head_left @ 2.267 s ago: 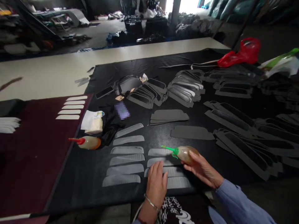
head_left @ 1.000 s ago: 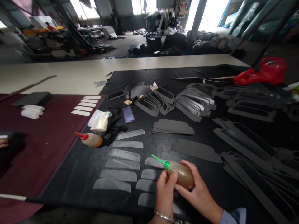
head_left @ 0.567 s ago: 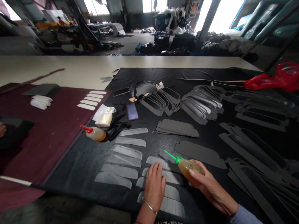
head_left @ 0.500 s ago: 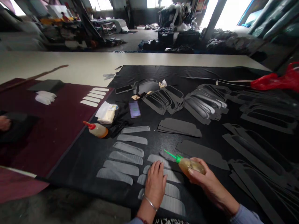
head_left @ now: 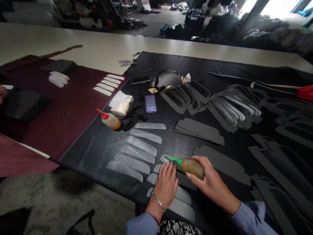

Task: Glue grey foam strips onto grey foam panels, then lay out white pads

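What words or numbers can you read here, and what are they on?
None that I can read for sure.
Dark patterned cloth, bottom edge: white marks, maybe letters, too unclear.
Purple oblong: blurred out.
White wrapper: coloured print, too small.
Green-tipped bottle: no writing that I can see.

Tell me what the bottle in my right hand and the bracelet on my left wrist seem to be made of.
The green-tipped bottle in your right hand looks like smooth, translucent plastic: brownish contents seem to show through. The bracelet by your left hand looks like polished metal, from its bright silvery shine, though which metal I can't tell.
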Demonstrator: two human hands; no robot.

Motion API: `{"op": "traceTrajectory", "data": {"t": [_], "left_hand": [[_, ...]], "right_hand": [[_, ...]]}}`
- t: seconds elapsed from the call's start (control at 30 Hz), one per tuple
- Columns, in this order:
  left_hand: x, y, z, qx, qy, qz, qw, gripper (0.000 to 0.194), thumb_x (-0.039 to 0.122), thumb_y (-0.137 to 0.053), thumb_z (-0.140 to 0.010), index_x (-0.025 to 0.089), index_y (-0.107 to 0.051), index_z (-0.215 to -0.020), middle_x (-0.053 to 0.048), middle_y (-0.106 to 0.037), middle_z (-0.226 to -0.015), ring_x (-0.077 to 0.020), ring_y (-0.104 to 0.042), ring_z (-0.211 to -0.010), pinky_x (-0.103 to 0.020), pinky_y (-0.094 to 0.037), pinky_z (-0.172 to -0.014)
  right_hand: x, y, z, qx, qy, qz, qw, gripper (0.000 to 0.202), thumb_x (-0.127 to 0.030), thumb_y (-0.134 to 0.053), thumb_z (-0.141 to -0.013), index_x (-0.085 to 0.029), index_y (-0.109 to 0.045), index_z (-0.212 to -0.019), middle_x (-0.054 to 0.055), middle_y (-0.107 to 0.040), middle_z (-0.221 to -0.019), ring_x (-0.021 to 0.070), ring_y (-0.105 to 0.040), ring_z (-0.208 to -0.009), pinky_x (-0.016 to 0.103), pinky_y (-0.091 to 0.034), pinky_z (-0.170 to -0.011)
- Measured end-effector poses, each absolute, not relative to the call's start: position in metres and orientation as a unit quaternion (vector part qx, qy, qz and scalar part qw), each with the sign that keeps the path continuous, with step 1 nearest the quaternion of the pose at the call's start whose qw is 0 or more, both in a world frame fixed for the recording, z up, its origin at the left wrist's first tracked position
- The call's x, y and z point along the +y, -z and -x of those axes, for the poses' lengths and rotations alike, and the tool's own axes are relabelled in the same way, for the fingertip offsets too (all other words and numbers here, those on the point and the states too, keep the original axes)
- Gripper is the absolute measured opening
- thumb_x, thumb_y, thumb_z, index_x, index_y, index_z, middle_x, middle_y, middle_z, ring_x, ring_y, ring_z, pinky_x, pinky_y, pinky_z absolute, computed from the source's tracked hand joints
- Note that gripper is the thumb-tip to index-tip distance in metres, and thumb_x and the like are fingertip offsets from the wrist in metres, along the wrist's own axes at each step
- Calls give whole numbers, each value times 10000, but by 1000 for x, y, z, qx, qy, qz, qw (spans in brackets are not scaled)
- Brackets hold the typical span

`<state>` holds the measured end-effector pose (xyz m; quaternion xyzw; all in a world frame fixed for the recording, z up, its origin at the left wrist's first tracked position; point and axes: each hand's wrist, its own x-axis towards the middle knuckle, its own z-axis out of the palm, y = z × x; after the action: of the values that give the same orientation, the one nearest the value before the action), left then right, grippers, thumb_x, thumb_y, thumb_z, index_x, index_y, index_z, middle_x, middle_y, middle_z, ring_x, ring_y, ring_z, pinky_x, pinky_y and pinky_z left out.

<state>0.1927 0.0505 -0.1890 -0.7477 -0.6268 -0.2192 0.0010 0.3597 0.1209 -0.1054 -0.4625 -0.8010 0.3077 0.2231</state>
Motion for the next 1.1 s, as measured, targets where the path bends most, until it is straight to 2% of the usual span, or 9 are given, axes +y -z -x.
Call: {"op": "traceTrajectory", "data": {"t": [0.27, 1.1], "left_hand": [[50, 185, -193, -634, 224, 740, -26, 427, 246, -489, -822, 116, -470, -1228, -105, -531, -1253, -263, -413, -1214, -437, -417, -1010], [51, 184, -192, -630, 257, 732, -26, 401, 232, -493, -819, 122, -479, -1204, -94, -588, -1161, -243, -466, -1158, -451, -434, -997]], "right_hand": [[129, 98, -351, -848, -277, 404, 201, 365, -262, -571, -789, -239, -429, -1125, 74, -522, -1050, 215, -544, -963, 363, -474, -827], [133, 87, -330, -857, -270, 409, 160, 267, -279, -564, -798, -221, -472, -1042, 55, -492, -943, 192, -535, -845, 343, -480, -737]]}}
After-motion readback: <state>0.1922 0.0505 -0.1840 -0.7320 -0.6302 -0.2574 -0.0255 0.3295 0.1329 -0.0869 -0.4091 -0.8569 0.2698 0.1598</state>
